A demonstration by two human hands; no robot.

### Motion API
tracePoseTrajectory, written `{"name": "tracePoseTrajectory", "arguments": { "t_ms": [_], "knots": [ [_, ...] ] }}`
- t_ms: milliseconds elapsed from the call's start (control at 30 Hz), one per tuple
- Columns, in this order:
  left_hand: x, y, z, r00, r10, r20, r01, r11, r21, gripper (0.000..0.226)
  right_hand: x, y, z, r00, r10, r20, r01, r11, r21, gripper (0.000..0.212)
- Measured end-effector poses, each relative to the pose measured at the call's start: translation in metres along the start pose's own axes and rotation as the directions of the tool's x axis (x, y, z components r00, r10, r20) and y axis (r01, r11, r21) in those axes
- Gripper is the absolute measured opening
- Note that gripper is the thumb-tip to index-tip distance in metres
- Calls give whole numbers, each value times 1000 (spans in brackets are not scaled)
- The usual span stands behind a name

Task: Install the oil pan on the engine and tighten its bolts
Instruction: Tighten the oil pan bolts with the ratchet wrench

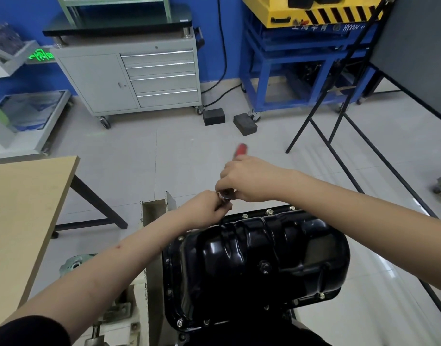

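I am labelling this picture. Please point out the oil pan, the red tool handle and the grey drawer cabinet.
oil pan (259, 248): head view, on its glossy black top.
red tool handle (241, 149): head view, on the blurred red end.
grey drawer cabinet (94, 83): head view, on its door.

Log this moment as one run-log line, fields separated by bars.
stage: tightening bolts | left hand: steadies socket | right hand: grips red-handled ratchet | oil pan: seated

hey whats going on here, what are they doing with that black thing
A person is bolting a black oil pan onto an engine. The pan already sits in place, with several bolts visible around its flange. At the far edge, the right hand grips a red-handled ratchet, while the left hand pinches its socket end over the flange, apparently working a bolt there. Whether that bolt is tight cannot be told.
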State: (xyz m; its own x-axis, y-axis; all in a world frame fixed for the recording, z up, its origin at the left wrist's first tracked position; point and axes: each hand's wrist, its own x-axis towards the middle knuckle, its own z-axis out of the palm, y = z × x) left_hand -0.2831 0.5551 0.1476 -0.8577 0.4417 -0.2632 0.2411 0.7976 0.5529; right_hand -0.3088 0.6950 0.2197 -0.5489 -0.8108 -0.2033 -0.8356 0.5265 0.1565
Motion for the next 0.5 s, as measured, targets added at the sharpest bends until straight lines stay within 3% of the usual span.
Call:
{"name": "tracePoseTrajectory", "arguments": {
  "t_ms": [167, 300, 400, 500],
  "knots": [
    [0, -2, 1, 1000, -22, 0, 22, 1000, -4, 35, 1, -1, 0, 1000, 21, -12, -22, 999, -32, 22],
    [-2, 0, -1, 998, -53, -45, 53, 999, 7, 40, -2, -5, 0, 991, 130, 17, -131, 990, 43, 45],
    [-4, 0, -2, 999, -31, -23, 31, 999, 11, 32, -2, -5, 2, 991, 129, 20, -130, 987, 98, 33],
    [-4, 0, -2, 1000, -24, 20, 24, 1000, -11, 34, -1, -3, 2, 1000, 28, 6, -29, 997, 67, 19]
  ]
}}
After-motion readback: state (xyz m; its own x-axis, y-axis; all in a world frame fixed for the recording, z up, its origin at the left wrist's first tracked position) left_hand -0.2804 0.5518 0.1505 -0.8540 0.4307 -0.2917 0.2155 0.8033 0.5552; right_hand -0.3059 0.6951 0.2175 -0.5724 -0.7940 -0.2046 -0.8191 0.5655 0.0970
